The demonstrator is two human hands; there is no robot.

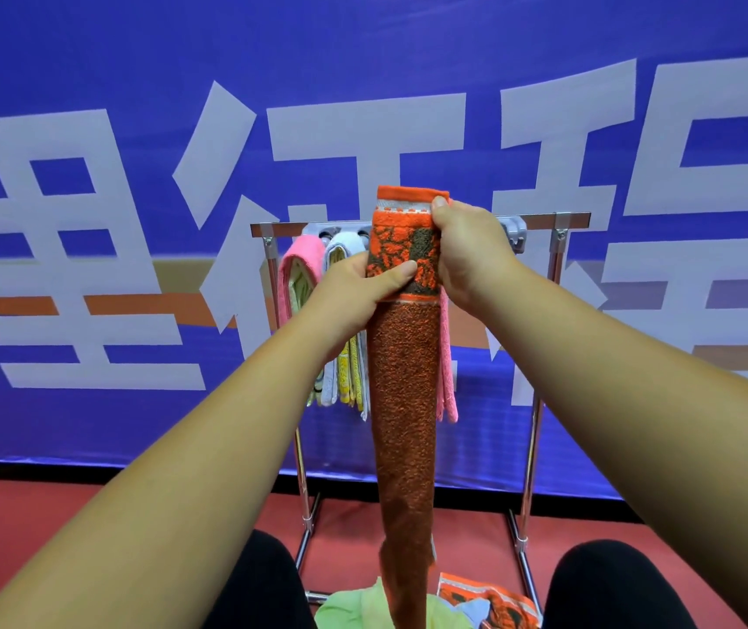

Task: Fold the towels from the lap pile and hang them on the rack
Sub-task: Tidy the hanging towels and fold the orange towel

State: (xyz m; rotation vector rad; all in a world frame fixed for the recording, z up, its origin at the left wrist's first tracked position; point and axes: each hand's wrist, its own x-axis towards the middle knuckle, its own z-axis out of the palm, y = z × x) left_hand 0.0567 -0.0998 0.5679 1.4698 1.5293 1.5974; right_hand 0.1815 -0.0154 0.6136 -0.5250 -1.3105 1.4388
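A pink towel [300, 265] and a white towel [348, 246] hang on the rack [544, 217]. Before its bar, hiding the middle, left hand [354, 295] and right hand [469, 254] clutch the orange towel [403, 379], a narrow folded strip, patterned on top.

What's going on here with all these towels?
A seated person is holding a long orange towel up in front of a metal rack. The left hand and right hand both grip its upper end, and the rest hangs down. A pink towel and a pale towel already hang on the rack. A green towel and a second orange one lie in the lap.
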